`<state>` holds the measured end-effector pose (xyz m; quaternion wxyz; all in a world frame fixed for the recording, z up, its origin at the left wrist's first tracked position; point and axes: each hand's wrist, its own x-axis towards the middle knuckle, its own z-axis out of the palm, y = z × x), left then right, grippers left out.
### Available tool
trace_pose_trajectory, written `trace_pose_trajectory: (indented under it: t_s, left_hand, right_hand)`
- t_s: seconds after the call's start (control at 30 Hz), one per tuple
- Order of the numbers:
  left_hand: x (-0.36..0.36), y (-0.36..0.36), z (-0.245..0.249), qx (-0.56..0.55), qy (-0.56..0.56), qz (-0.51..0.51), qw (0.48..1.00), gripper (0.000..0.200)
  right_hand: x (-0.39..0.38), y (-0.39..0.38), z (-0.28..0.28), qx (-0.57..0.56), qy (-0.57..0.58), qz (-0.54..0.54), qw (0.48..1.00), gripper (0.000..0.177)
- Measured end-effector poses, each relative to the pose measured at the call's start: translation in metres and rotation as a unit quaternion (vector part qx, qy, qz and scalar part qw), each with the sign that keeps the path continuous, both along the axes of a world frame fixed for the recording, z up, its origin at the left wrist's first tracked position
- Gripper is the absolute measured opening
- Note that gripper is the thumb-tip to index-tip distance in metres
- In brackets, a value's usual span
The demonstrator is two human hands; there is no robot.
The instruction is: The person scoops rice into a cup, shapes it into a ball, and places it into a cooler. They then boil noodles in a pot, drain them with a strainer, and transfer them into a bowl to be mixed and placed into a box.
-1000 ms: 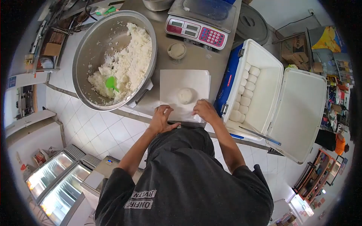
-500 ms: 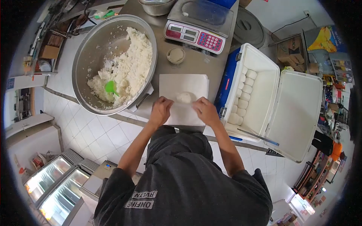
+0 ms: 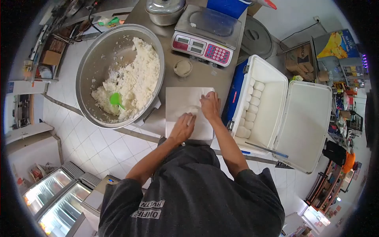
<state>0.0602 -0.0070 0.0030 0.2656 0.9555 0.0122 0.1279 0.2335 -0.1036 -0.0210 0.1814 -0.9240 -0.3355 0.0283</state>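
Note:
A stack of white paper sheets [image 3: 177, 98] lies on the steel table. Over its lower middle, my left hand [image 3: 183, 127] rests with bent fingers on a white lump [image 3: 192, 110], mostly hidden by the hand. My right hand [image 3: 210, 105] is at the upper right corner of the sheets, its fingers closed together on the paper. Left of the sheets stands a large metal basin [image 3: 82, 75] of white rice [image 3: 136, 79] with a green scoop [image 3: 115, 99] in it. A small round bowl [image 3: 183, 68] sits above the sheets.
A digital scale [image 3: 203, 49] and a lidded pot [image 3: 165, 17] stand at the back of the table. To the right, an open blue-and-white cooler [image 3: 266, 106] holds several white wrapped rolls [image 3: 254, 100]; a long thin tool [image 3: 268, 149] lies across its near edge.
My right hand has moved up to the corner of the paper. My left hand has moved right, onto the white lump. The camera view has shifted slightly.

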Motion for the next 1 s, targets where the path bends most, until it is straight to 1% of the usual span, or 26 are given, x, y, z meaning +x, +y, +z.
trace_pose_trajectory:
  t_s: [0.03,0.07,0.13,0.17,0.23,0.27,0.33,0.37,0.43,0.47,0.53,0.57,0.63,0.67,0.73,0.77,0.83,0.87,0.93,1.0]
  left_hand:
    - [0.001,-0.004,-0.002,0.024,-0.012,-0.006,1.000,0.042]
    - [0.002,-0.005,-0.005,0.024,-0.014,-0.005,1.000,0.042]
    - [0.002,-0.006,-0.007,0.026,0.022,-0.007,0.999,0.048]
    - [0.002,-0.006,-0.008,0.026,0.022,-0.005,0.999,0.048]
    - [0.002,-0.005,-0.012,0.020,0.018,-0.012,1.000,0.047]
    - [0.002,-0.004,-0.014,0.020,0.017,-0.011,1.000,0.047]
    - [0.003,0.000,-0.019,0.061,0.020,-0.025,0.998,0.046]
    - [0.004,0.002,-0.021,0.061,0.020,-0.026,0.998,0.046]
    - [0.006,0.007,-0.024,0.163,0.033,-0.077,0.983,0.040]
    - [0.008,0.009,-0.026,0.164,0.033,-0.076,0.983,0.040]
    - [0.008,0.012,-0.028,0.097,-0.018,-0.059,0.993,0.037]
    - [0.009,0.014,-0.029,0.096,-0.018,-0.059,0.993,0.037]
    - [0.009,0.016,-0.026,0.035,0.046,-0.069,0.996,0.037]
    - [0.008,0.016,-0.026,0.033,0.047,-0.070,0.996,0.037]
    - [0.005,0.018,-0.025,0.020,0.050,-0.083,0.995,0.032]
    - [0.002,0.018,-0.024,0.020,0.051,-0.086,0.995,0.032]
    - [-0.003,0.017,-0.015,0.010,0.029,-0.062,0.998,0.029]
    - [-0.008,0.018,-0.009,0.011,0.029,-0.067,0.997,0.029]
    - [-0.013,0.026,0.021,0.043,-0.053,-0.093,0.993,0.031]
    - [-0.002,0.025,0.035,0.059,-0.054,-0.111,0.991,0.035]
  right_hand:
    - [0.002,0.004,0.000,-0.032,0.013,0.013,0.999,0.017]
    - [0.005,0.003,0.001,-0.031,0.011,0.014,0.999,0.017]
    - [0.009,0.002,0.020,-0.001,0.040,0.060,0.997,0.021]
    - [0.015,0.000,0.020,-0.001,0.040,0.061,0.997,0.021]
    - [0.034,0.001,0.017,0.086,0.117,0.145,0.979,0.021]
    - [0.039,0.006,0.012,0.086,0.116,0.145,0.979,0.021]
    - [0.046,0.018,0.005,0.092,0.251,0.108,0.958,0.023]
    - [0.049,0.020,0.003,0.092,0.250,0.106,0.958,0.023]
    - [0.050,0.029,0.018,0.032,0.261,0.167,0.950,0.024]
    - [0.046,0.029,0.029,0.033,0.261,0.168,0.950,0.024]
    - [0.024,0.017,0.054,-0.063,0.222,0.255,0.939,0.019]
    - [0.009,0.007,0.052,-0.064,0.223,0.256,0.939,0.019]
    - [-0.025,-0.017,0.040,-0.060,0.076,0.306,0.947,0.022]
    - [-0.038,-0.026,0.037,-0.062,0.077,0.306,0.947,0.022]
    - [-0.058,-0.035,0.030,0.034,-0.016,0.253,0.967,0.025]
    - [-0.063,-0.036,0.024,0.035,-0.015,0.250,0.968,0.025]
    - [-0.069,-0.038,0.018,0.060,-0.066,0.230,0.969,0.025]
    - [-0.070,-0.040,0.017,0.060,-0.066,0.225,0.970,0.025]
    - [-0.071,-0.038,0.027,0.010,-0.045,0.232,0.972,0.023]
    - [-0.074,-0.039,0.024,0.036,-0.032,0.205,0.977,0.022]
